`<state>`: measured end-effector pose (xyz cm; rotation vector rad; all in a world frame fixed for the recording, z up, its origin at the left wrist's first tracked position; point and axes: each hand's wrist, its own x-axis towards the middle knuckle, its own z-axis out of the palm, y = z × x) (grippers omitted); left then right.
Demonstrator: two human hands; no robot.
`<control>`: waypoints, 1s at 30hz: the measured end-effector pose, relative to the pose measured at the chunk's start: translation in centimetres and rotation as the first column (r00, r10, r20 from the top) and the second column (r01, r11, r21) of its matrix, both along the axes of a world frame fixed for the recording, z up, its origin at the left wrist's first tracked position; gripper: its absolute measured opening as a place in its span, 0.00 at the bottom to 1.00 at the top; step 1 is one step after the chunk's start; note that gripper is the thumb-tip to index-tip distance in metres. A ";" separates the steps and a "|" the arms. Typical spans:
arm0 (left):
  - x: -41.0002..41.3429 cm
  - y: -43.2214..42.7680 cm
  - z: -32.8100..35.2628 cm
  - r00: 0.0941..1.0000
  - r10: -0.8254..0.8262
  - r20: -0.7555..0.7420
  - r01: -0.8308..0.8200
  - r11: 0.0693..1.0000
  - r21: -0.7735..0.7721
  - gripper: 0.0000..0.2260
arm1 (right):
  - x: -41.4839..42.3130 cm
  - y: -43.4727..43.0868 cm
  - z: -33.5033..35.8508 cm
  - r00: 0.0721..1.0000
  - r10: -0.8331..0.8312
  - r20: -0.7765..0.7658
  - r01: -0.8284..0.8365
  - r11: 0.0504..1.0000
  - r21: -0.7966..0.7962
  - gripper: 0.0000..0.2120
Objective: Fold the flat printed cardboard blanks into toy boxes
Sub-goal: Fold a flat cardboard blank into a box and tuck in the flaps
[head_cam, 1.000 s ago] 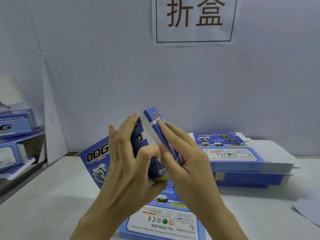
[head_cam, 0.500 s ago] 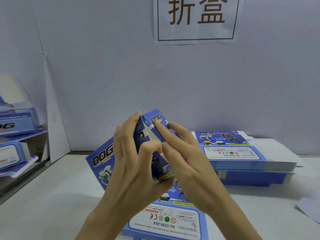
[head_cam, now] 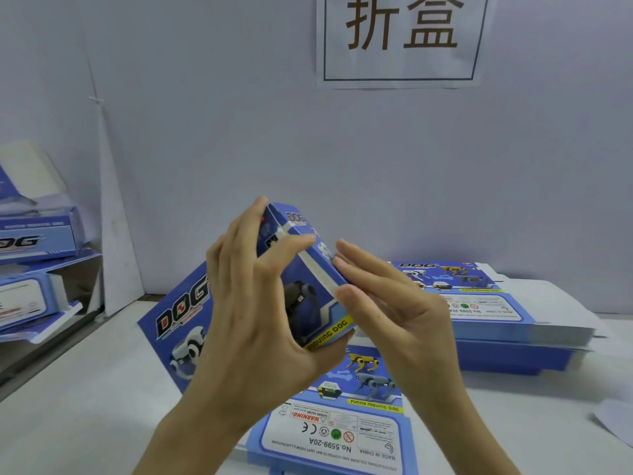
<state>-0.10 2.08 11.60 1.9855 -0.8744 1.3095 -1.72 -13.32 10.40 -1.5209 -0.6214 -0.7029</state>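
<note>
Blue printed cardboard blank [head_cam: 310, 289], half folded, centre of view, over table [head_cam: 68, 423]. Left hand [head_cam: 253, 303] wraps fingers and thumb round it; right hand [head_cam: 397, 313] fingers straight, pressing side panel. Likely light, thin, easily creased: grip beside fold lines.

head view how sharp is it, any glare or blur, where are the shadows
Head view: sign and half-folded box sharp; head view: folded boxes at the left edge soft; head view: even light, no glare, a faint shadow on the table.
</note>
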 end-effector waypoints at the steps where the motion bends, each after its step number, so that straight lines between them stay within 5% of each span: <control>1: -0.1 0.0 0.0 1.000 0.006 -0.006 -0.006 1.000 0.008 0.37 | 0.0 0.2 -0.1 1.000 -0.015 0.004 0.015 1.000 0.005 0.14; 9: -0.7 -0.2 0.5 0.999 -0.003 -0.054 -0.005 0.990 -0.138 0.36 | -0.6 0.9 -0.2 0.997 0.077 0.016 -0.074 0.982 -0.174 0.23; 13: -1.0 0.9 1.2 0.997 -0.040 -0.062 0.037 0.999 -0.040 0.41 | -0.9 1.2 0.3 0.990 -0.042 0.137 0.033 0.997 0.068 0.17; 16: -0.8 2.3 2.0 0.969 -0.197 -0.147 0.172 0.971 -0.165 0.37 | -1.2 0.4 1.0 0.963 -0.122 0.241 0.086 0.984 0.155 0.13; 19: -0.4 3.9 2.6 0.830 -0.502 -0.241 0.395 0.836 -0.381 0.27 | -1.6 -0.7 2.0 0.964 -0.104 0.245 0.065 0.985 0.162 0.13; 22: -0.5 3.6 2.1 0.500 -0.817 -0.286 0.573 0.560 -0.599 0.19 | -1.6 -0.9 2.3 0.970 -0.068 0.232 0.049 0.995 0.087 0.10; 24: -0.5 2.8 1.7 0.390 -0.888 -0.244 0.570 0.441 -0.694 0.16 | -1.5 -0.9 2.1 0.972 -0.063 0.225 0.051 0.997 0.058 0.10; 30: -0.8 2.0 1.7 0.452 -0.873 -0.182 0.506 0.420 -0.754 0.08 | -1.9 -0.9 2.1 0.980 -0.106 0.170 0.100 0.994 0.044 0.08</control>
